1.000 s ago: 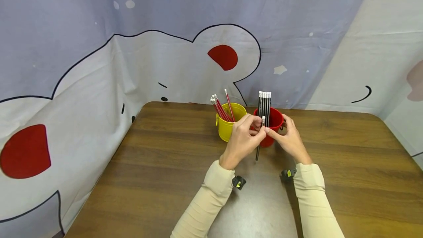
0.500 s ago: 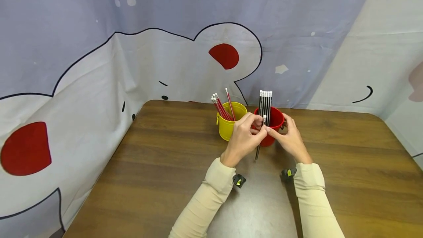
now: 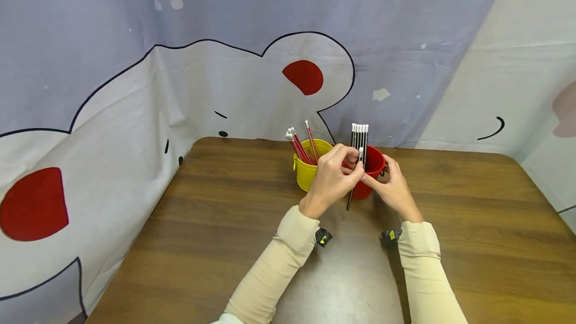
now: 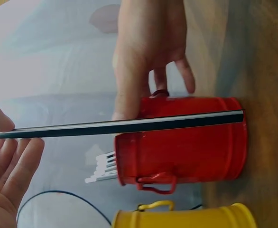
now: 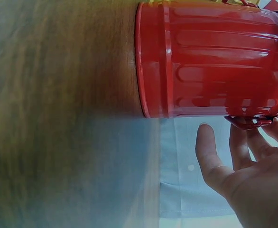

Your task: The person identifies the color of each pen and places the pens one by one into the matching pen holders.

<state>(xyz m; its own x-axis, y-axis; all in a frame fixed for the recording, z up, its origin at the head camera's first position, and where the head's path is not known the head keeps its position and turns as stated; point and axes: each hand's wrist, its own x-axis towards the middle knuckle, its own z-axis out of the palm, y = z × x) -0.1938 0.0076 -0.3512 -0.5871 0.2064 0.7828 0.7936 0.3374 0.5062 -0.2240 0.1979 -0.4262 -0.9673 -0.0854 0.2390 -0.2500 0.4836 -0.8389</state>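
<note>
My left hand (image 3: 330,179) pinches a black pencil (image 4: 129,126) near its white eraser end, thumb on one side and fingertips on the other. The pencil hangs nearly upright, point end down, in front of the red bucket (image 5: 224,61). Inside that bucket stand several black pencils (image 3: 359,136), white eraser ends up, grouped side by side. My right hand (image 3: 398,191) holds the bucket at its right side, thumb at the near rim and other fingers round by the side handle. In the head view the left hand covers part of the bucket's front.
Left of the red bucket stands a yellow bucket (image 3: 306,179) with several red pencils (image 3: 312,139) leaning in it. Both buckets are near the back edge of the wooden table (image 3: 225,204). A printed curtain (image 3: 252,84) hangs behind.
My left hand has risen slightly, lifting the black pencil so its lower end is higher. The right hand stays at the red bucket.
</note>
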